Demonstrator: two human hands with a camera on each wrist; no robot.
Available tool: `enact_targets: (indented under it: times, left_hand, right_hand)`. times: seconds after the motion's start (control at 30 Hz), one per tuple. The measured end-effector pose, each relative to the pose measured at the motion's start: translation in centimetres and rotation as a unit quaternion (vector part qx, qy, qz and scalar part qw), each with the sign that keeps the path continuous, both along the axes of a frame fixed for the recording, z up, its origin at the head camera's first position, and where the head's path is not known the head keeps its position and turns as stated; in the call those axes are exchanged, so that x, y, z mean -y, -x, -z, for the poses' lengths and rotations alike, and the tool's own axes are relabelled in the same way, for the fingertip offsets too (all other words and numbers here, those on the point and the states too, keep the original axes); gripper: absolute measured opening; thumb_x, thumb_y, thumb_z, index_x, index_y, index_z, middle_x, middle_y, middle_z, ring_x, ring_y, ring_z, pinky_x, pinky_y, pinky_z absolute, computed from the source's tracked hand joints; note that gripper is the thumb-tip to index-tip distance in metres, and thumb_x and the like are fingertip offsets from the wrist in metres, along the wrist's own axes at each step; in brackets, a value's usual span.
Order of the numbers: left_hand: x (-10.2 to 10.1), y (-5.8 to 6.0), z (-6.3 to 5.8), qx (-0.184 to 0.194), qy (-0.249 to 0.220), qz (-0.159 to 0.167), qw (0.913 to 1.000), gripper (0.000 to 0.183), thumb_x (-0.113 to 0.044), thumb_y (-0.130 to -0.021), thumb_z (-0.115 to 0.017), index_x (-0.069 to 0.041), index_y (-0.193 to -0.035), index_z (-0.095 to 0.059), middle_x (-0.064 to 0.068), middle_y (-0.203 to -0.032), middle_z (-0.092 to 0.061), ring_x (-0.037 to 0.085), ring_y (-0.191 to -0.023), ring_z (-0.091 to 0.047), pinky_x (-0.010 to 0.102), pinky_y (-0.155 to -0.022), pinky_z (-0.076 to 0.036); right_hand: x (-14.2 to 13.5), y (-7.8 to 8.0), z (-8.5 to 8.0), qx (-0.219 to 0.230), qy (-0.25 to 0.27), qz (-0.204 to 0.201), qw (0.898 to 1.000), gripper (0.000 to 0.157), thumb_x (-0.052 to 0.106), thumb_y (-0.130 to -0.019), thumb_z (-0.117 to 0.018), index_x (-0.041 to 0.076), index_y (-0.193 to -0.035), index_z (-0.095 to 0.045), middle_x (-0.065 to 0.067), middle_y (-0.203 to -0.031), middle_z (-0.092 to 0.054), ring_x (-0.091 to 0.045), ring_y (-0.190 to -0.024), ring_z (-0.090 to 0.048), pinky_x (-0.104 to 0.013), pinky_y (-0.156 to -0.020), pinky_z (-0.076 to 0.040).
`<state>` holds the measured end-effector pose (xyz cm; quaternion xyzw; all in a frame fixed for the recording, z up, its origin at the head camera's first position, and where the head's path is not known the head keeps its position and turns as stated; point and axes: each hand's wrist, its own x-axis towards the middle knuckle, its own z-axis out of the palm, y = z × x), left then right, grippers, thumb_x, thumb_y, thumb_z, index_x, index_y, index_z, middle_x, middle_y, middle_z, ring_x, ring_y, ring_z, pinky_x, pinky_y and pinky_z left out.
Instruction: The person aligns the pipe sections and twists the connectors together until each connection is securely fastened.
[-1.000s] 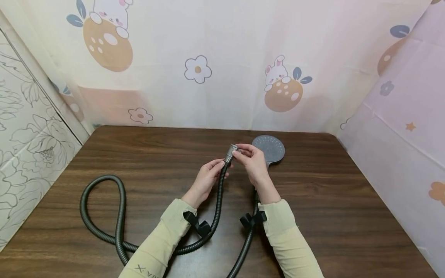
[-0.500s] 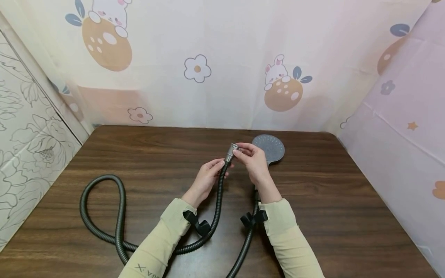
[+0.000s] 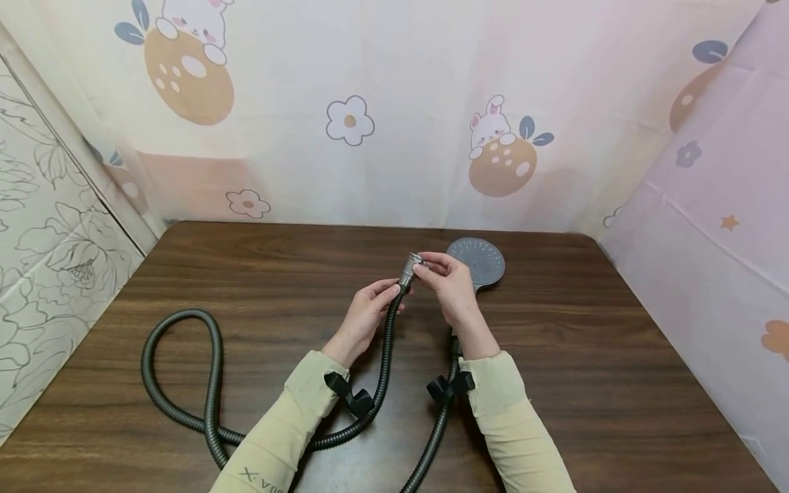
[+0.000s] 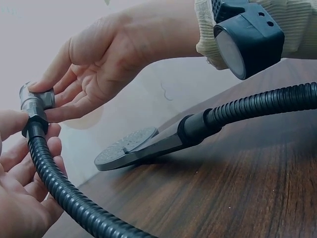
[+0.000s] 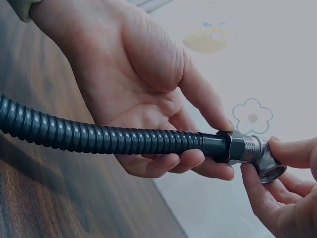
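Note:
My left hand (image 3: 362, 318) grips the end of a dark ribbed shower hose (image 3: 385, 356), thumb on the black hex nut (image 5: 236, 148) with fingers curled beneath. A chrome elbow fitting (image 5: 269, 162) sits at that nut, with a stretch of its thread showing between them in the right wrist view. My right hand (image 3: 455, 291) pinches the elbow between thumb and fingers. The elbow's open threaded mouth faces sideways, away from the hose line. Both hands hold the joint above the brown wooden table (image 3: 585, 356).
A grey round shower head (image 3: 477, 262) lies on the table behind my right hand. A hose section (image 4: 267, 103) runs from its handle toward the near edge, beneath my right wrist. To the left, the hose makes a loop (image 3: 148, 363). Patterned cloth (image 3: 407, 164) hangs behind the table.

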<state>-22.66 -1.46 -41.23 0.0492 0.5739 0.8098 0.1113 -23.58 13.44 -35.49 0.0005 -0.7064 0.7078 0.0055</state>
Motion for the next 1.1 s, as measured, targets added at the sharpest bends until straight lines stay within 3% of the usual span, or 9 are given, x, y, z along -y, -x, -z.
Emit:
enact_targets:
  times: [0.17,0.33,0.53,0.8,1.1]
  left_hand:
    - [0.03,0.11,-0.03,-0.001,-0.002,0.0,1.0,0.028,-0.014,-0.092,-0.051,0.001,-0.115,-0.057,0.024,-0.113,-0.06,0.016,-0.076,-0.06,0.028,-0.074,-0.047]
    - [-0.01,0.07,-0.09,0.004,-0.005,-0.011,0.9999,0.026,-0.009,-0.09,-0.054,0.002,-0.114,-0.057,0.01,-0.1,-0.068,0.02,-0.075,-0.06,0.028,-0.073,-0.047]
    - [-0.05,-0.02,-0.16,0.009,-0.002,-0.024,0.9997,0.027,-0.009,-0.089,-0.056,0.003,-0.113,-0.057,-0.002,-0.089,-0.067,0.02,-0.075,-0.061,0.027,-0.071,-0.048]
    - [-0.06,-0.01,-0.09,0.011,-0.007,-0.027,0.9995,0.027,-0.008,-0.087,-0.058,0.003,-0.113,-0.057,-0.003,-0.087,-0.065,0.018,-0.074,-0.06,0.03,-0.075,-0.048]
    - [-0.18,-0.01,-0.08,0.009,-0.018,-0.032,0.9993,0.027,-0.005,-0.086,-0.059,0.004,-0.112,-0.056,-0.003,-0.086,-0.064,0.016,-0.072,-0.059,0.023,-0.067,-0.048]
  right_hand:
    - [0.02,0.06,-0.07,-0.002,-0.001,-0.002,1.0,0.033,0.002,-0.086,-0.059,-0.006,-0.118,-0.053,-0.013,-0.103,-0.059,-0.005,-0.077,-0.063,-0.034,-0.083,-0.05]
    - [-0.03,0.03,-0.07,0.001,-0.002,-0.001,1.0,0.033,0.003,-0.086,-0.059,-0.005,-0.117,-0.054,-0.012,-0.102,-0.059,-0.006,-0.078,-0.063,-0.032,-0.082,-0.05]
    - [-0.01,-0.03,-0.09,0.001,0.006,-0.002,1.0,0.033,0.001,-0.086,-0.059,-0.006,-0.117,-0.053,-0.01,-0.099,-0.059,-0.006,-0.078,-0.063,-0.037,-0.085,-0.049]
    - [0.07,-0.06,-0.03,-0.001,0.019,-0.002,1.0,0.032,0.0,-0.085,-0.059,-0.007,-0.116,-0.054,-0.011,-0.099,-0.059,-0.007,-0.077,-0.063,-0.039,-0.086,-0.047]
    - [0.05,-0.02,0.07,-0.004,0.015,-0.007,1.0,0.033,0.0,-0.086,-0.058,-0.008,-0.117,-0.053,-0.015,-0.103,-0.058,-0.006,-0.079,-0.063,-0.041,-0.088,-0.046]
